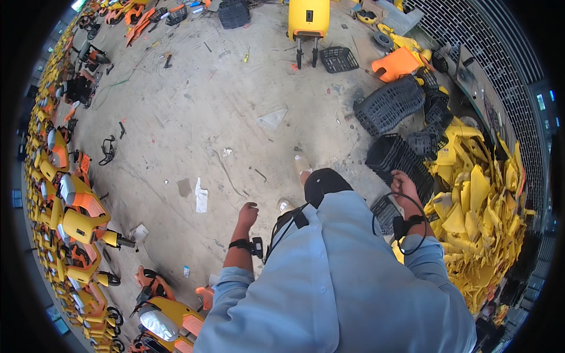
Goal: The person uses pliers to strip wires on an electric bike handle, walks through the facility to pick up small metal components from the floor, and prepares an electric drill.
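Observation:
My left hand [249,216] hangs over the concrete floor [176,126], its fingers curled in and nothing visible in them. My right hand [404,185] is also loosely closed, with no object showing in it. In the picture it overlaps a stack of black plastic baskets [385,156]; whether it touches them I cannot tell. Another black basket [386,215] lies just below that hand. Beyond the stack rests a longer row of nested black baskets [391,105]. Each wrist wears a black strapped device, and a black cable loops around my right forearm.
Yellow plastic panels [471,217] are heaped at the right. Rows of yellow scooters [82,226] line the left, one scooter [162,320] close at lower left. Ahead stand a yellow scooter front [309,20] and a black basket [339,59]. Paper scraps [201,195] litter the floor.

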Demonstrator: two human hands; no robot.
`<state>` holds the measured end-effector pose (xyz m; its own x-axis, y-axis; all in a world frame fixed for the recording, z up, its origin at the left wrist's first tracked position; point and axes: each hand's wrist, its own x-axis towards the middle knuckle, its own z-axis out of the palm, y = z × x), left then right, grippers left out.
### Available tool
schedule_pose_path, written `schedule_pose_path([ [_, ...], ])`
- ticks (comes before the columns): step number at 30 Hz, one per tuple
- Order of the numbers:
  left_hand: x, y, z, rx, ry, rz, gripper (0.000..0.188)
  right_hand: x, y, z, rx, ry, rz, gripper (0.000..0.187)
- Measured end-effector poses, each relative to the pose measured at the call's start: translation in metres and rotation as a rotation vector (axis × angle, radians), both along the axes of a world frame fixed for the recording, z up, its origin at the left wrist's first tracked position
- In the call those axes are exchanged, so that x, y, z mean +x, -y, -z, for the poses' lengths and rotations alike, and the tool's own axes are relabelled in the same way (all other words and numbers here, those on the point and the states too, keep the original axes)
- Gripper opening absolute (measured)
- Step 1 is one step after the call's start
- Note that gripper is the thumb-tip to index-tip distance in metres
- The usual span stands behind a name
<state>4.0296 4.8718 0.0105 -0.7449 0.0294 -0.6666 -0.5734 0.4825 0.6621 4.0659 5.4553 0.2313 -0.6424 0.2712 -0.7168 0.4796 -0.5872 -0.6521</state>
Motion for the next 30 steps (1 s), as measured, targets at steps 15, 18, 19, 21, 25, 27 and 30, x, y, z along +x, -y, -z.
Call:
schedule_pose_path([
  [15,-0.255,0.192,-0.203,-0.241,-0.724,-0.896,0.028,-0.261,-0.040,0.082,-0.100,0.140,-0.024,0.016],
  [18,-0.198,0.205,-0.118,-0.374,-0.277,-0.778,0.032,-0.320,-0.024,0.098,-0.163,0.176,-0.126,0.016],
  [19,-0.166,0.214,-0.093,-0.520,-0.091,-0.587,0.032,-0.342,-0.008,0.103,-0.241,0.164,-0.182,0.017],
  [21,-0.132,0.183,-0.067,-0.399,0.158,-0.416,0.031,-0.375,0.011,0.100,-0.321,0.095,-0.241,0.024],
  [25,-0.071,0.136,-0.031,-0.022,0.427,-0.902,0.030,-0.447,0.078,0.074,-0.542,-0.003,-0.346,0.032],
  [27,-0.037,0.163,-0.031,0.232,0.422,-0.979,0.023,-0.477,0.121,0.080,-0.648,-0.019,-0.375,0.034],
  [30,-0.075,0.145,-0.021,0.120,0.545,-0.996,0.025,-0.522,0.158,0.079,-0.641,-0.012,-0.432,0.034],
])
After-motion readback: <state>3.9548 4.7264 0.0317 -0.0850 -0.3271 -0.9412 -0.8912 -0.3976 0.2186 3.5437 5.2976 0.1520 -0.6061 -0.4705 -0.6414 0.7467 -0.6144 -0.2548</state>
